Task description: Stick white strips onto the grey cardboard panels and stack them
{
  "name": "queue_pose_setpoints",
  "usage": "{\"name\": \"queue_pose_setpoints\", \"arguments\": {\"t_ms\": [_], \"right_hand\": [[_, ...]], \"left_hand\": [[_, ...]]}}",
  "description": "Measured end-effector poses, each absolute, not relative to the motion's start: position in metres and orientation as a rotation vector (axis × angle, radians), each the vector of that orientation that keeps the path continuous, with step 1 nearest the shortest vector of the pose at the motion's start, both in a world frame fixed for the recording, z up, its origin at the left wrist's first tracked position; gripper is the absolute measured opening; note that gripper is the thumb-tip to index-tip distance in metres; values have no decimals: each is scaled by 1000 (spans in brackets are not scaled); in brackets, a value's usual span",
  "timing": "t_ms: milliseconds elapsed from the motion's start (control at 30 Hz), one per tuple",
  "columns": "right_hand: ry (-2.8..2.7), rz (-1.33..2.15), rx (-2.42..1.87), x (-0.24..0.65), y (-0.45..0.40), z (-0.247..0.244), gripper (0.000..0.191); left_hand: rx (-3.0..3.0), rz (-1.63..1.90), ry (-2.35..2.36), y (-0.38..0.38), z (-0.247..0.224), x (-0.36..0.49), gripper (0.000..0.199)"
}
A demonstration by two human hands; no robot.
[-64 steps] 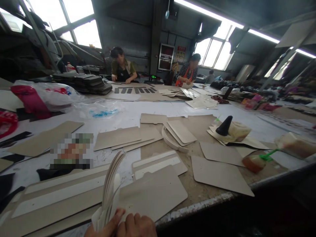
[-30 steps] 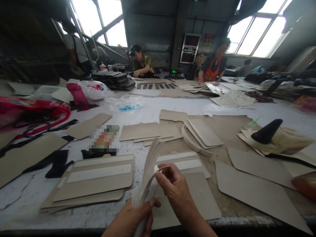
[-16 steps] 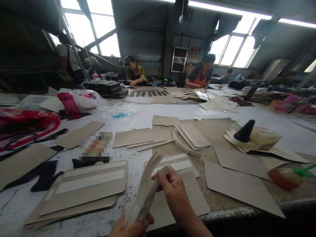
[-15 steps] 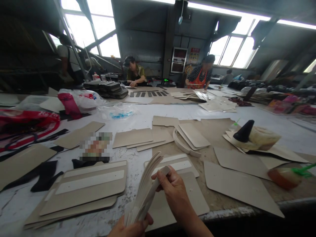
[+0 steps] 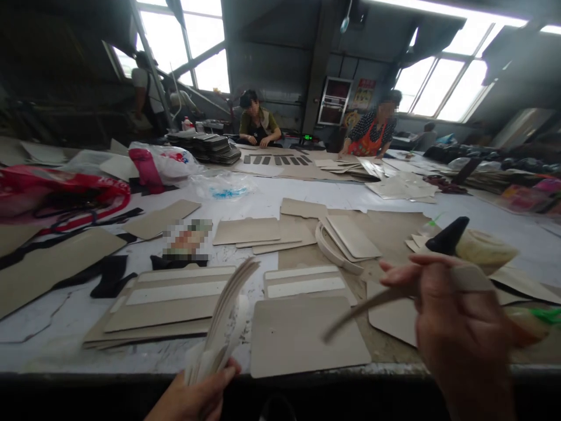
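Observation:
My left hand (image 5: 197, 392) is closed around the lower end of a bundle of long beige strips (image 5: 225, 310), which fan slightly apart at the top. On the right, my right hand (image 5: 456, 316) grips a single beige strip (image 5: 372, 307), its free end hanging down to the left. Motion blurs that hand and the strip. Between the hands a flat beige panel (image 5: 307, 336) with rounded corners lies at the table's near edge. Just behind it is a panel with pale bands (image 5: 304, 283). More banded panels (image 5: 166, 304) are stacked behind my left hand.
Beige pieces and a curved strip (image 5: 337, 251) lie mid-table. At right stand a black cone-shaped object (image 5: 447, 235) and a bottle of amber liquid (image 5: 523, 327) with a green top. Plastic bags (image 5: 166, 164) lie at left. Two people (image 5: 260, 123) work across the table.
My right hand has drawn one strip away from the bundle and moved right with it. My left hand, still holding the bundle, has shifted left. The camera view has turned slightly left.

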State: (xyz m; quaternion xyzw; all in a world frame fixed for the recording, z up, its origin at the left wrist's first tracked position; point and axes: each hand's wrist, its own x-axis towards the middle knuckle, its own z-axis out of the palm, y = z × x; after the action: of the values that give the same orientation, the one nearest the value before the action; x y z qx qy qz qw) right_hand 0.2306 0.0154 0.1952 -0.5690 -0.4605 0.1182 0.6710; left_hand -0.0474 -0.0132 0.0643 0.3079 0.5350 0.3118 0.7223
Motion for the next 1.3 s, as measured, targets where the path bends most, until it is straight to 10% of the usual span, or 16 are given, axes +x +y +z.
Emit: {"name": "queue_pose_setpoints", "arguments": {"t_ms": [800, 1300], "right_hand": [[-1984, 1286, -1558, 153, 42, 103, 19], [-2261, 1068, -1792, 143, 105, 64, 9]], "left_hand": [[805, 723, 1183, 30, 82, -12, 29], [2243, 614, 1309, 32, 49, -31, 33]]}}
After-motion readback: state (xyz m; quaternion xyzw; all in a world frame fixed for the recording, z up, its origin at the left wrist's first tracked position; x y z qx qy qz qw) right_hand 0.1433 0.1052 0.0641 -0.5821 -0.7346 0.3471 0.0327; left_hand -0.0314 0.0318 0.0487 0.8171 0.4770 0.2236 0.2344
